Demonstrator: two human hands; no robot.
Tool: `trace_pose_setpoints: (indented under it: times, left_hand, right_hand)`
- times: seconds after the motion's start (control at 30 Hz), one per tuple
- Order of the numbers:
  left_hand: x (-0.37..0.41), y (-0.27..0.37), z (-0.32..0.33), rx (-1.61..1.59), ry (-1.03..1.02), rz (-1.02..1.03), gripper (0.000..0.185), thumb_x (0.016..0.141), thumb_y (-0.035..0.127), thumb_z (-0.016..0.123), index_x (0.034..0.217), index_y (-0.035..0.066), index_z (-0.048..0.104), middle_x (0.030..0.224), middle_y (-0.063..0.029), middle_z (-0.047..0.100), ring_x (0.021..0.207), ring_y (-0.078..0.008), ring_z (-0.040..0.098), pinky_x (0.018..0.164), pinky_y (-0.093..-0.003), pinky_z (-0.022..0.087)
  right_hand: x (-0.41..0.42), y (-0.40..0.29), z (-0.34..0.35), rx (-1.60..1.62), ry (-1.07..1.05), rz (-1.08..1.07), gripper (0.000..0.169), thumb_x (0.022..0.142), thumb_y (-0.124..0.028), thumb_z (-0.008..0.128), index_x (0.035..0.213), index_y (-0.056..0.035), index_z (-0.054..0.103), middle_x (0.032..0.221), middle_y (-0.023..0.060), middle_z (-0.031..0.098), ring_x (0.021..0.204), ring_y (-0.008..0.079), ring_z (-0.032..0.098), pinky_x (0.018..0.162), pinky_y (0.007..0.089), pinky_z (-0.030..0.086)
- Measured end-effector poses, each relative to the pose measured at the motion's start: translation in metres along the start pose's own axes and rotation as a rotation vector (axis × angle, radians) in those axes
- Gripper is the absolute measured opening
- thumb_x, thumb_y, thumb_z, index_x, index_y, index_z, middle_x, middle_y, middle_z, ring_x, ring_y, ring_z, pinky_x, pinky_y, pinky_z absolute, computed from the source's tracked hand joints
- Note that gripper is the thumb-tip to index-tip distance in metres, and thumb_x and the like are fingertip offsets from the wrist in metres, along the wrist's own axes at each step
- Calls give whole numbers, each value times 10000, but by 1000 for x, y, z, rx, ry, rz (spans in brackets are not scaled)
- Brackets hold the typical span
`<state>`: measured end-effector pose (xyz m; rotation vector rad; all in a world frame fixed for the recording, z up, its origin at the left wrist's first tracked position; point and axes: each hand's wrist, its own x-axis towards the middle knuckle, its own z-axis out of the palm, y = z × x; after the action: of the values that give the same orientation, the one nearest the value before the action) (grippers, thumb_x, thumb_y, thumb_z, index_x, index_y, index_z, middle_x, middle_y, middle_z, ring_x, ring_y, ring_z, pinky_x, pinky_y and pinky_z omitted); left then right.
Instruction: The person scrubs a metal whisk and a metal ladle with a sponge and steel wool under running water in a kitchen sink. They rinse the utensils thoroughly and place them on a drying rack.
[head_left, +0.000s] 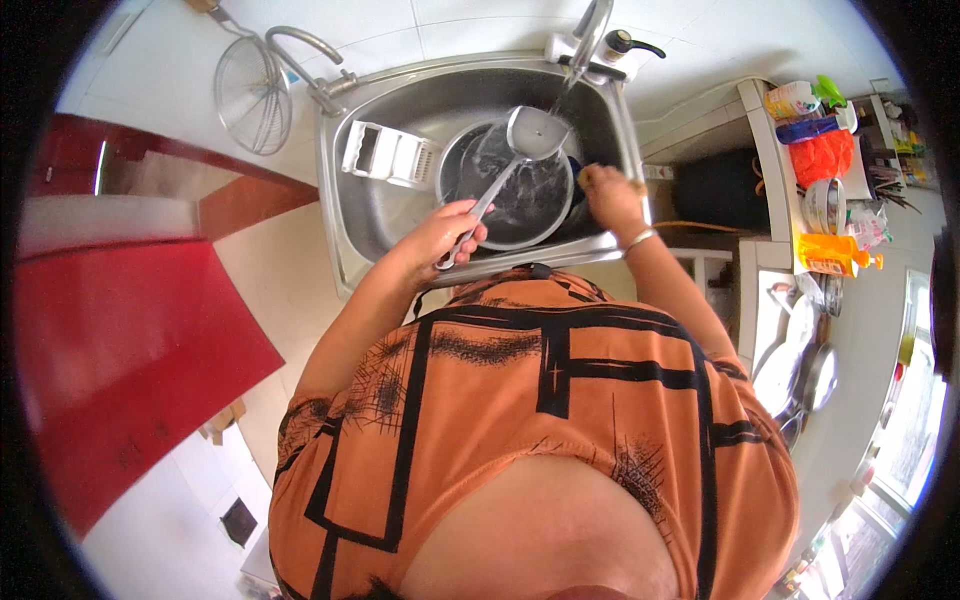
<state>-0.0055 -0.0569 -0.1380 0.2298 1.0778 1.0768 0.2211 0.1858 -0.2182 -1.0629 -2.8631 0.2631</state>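
Observation:
My left hand (450, 234) grips the handle of a metal ladle (537, 133), whose bowl is under the running faucet (589, 41). Below the ladle, a round metal pot (568, 222) holding water sits in the stainless steel sink (390, 221). At the sink's right side, my right hand (609, 196) has its fingers curled by a small yellowish-brown thing, beside something dark blue at the pot's rim; its grip is too blurred to tell. A white plastic grater or rack (390, 156) lies in the sink, left of the pot.
A wire strainer (253, 96) hangs at the upper left near a second, curved tap (322, 82). On the right-hand ledge stand an orange pump bottle (829, 253), a red bag (821, 159), stacked bowls (823, 206) and spray bottles. A red surface (142, 360) lies at left.

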Motion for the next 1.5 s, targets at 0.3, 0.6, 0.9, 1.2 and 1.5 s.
trace_pose_setpoints:
  times: [0.3, 0.6, 0.9, 1.2, 1.5]
  left_hand:
    - [6, 12, 4, 1095, 385, 157, 472, 871, 199, 521, 1335, 120, 487, 1035, -140, 619, 898, -285, 633, 772, -401, 495]
    - [11, 4, 1, 1434, 580, 529, 456, 805, 156, 610, 1251, 125, 520, 1057, -136, 621, 913, -318, 625, 768, -427, 499]
    - [59, 54, 22, 1447, 503, 484, 403, 743, 181, 674, 1127, 95, 586, 962, -148, 664, 878, -319, 647, 766, -417, 512]
    - [122, 135, 59, 429, -63, 220, 387, 913, 353, 572, 1133, 36, 606, 914, -67, 621, 826, -141, 591, 761, -289, 507]
    - [105, 98, 59, 727, 10, 814, 198, 912, 224, 619, 1066, 103, 590, 1177, -70, 562, 1070, -204, 575, 931, -347, 499]
  right_hand:
    - [24, -18, 19, -452, -545, -34, 260, 876, -156, 525, 1091, -67, 641, 1111, 137, 626, 1093, 283, 572, 879, 422, 469]
    - [31, -25, -20, -470, -795, -305, 269, 836, -139, 572, 1081, -83, 669, 1196, 136, 609, 1127, 300, 558, 994, 508, 342]
    - [64, -61, -66, 163, 49, -250, 336, 816, -128, 605, 1147, -132, 545, 1117, 117, 576, 937, 344, 622, 770, 423, 526]
    - [112, -43, -63, 188, -20, -200, 220, 862, -159, 531, 1059, -73, 575, 989, 165, 636, 909, 350, 626, 767, 446, 507]
    - [105, -48, -76, 137, -104, -238, 164, 823, -150, 591, 963, -97, 659, 906, 156, 664, 831, 335, 643, 726, 438, 517]
